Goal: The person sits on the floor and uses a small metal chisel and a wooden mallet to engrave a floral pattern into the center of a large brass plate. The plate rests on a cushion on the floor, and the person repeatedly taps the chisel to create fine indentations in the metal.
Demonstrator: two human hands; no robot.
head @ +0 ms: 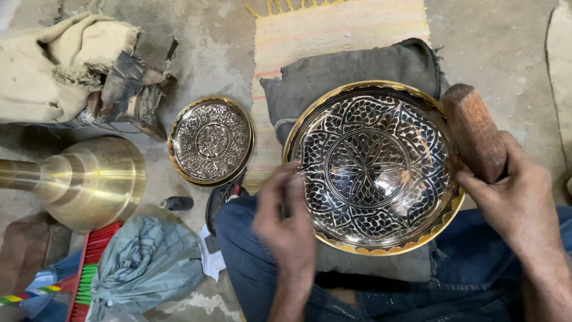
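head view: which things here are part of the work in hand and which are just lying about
In hand:
large engraved bowl
wooden mallet, in right hand
left hand, at the bowl's rim
grey cushion

Lying about:
small engraved plate
brass vessel
small bottle
brush

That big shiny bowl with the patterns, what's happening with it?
A person sits with the big engraved bowl resting on a grey cushion over their lap. The left hand pinches a thin tool against the bowl's left rim, and the right hand grips a wooden mallet beside the right rim. A smaller engraved plate lies on the floor nearby.
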